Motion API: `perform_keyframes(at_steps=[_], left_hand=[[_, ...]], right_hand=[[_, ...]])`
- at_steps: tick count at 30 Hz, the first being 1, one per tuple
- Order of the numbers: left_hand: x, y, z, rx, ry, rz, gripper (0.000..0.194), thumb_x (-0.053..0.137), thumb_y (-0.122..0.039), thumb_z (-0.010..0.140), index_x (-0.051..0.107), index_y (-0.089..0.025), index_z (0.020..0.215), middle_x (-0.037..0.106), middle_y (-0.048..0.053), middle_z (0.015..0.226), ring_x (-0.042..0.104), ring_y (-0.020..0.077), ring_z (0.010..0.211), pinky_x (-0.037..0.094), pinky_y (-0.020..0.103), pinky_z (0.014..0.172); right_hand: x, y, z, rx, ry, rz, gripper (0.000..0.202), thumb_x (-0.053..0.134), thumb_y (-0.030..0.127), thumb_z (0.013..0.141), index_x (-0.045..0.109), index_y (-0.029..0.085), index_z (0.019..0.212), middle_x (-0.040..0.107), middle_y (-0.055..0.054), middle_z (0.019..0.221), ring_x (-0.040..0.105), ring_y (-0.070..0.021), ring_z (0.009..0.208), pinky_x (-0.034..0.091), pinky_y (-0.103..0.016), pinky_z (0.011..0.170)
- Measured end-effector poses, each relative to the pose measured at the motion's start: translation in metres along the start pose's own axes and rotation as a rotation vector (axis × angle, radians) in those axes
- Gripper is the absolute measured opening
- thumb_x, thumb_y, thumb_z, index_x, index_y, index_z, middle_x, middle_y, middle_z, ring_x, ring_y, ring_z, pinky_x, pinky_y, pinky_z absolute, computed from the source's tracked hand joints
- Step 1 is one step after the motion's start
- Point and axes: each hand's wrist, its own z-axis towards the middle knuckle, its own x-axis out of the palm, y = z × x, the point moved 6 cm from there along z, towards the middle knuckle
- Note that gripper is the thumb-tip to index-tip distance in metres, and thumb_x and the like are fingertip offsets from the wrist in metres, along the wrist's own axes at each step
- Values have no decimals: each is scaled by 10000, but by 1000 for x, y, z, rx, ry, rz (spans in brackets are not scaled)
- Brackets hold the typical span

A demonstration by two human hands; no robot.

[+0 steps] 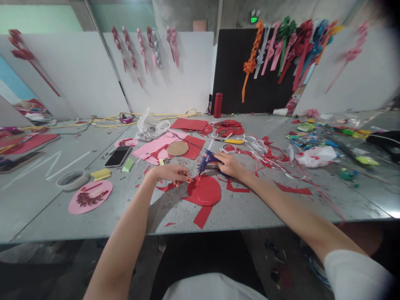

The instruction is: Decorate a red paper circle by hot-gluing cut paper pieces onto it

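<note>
My right hand (pixel 230 165) is wrapped round a blue glue gun (pixel 205 161), whose tip points down at the upper edge of a red disc (pixel 208 191). A thin line of glue shows on the disc. Just left of the disc, my left hand (pixel 178 174) pinches a small red piece with a pale centre (pixel 189 180). A red strip (pixel 203 216) sticks out below the disc towards the table's front edge.
A round tan disc (pixel 178 148) lies on pink and red sheets behind my hands. To the left are a phone (pixel 118 156), a tape roll (pixel 73 179) and a pink oval (pixel 90 196). Red scraps and white ribbons (pixel 250 143) spread to the right.
</note>
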Motion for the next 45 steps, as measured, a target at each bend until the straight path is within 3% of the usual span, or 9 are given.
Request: perform_keyframes(at_steps=[36,41,45], left_hand=[[0,-2,0,6,6,-12,476,661,-677,896,650,-208,983,656,23,796,633,164,702,511,272,676],[0,-2,0,15,-8,0,470,664,-669,898,664,-204,963,659,24,785,638,163,711,502,265,673],[-2,-1,0,29,-34,7,456,673,-654,895,677,-201,952,666,22,763,650,165,696,491,256,647]], right_hand=[[-4,-7,1,-20,-38,-18,361,556,163,978,697,220,1305,757,-109,1227,723,-278,1105,594,-433,980],[-13,-5,2,57,-113,71,296,576,308,1025,675,216,1288,741,-120,1201,712,-278,1089,583,-415,952],[-19,-7,4,181,-183,167,315,600,453,1024,675,199,1195,745,-112,1082,711,-260,952,576,-381,867]])
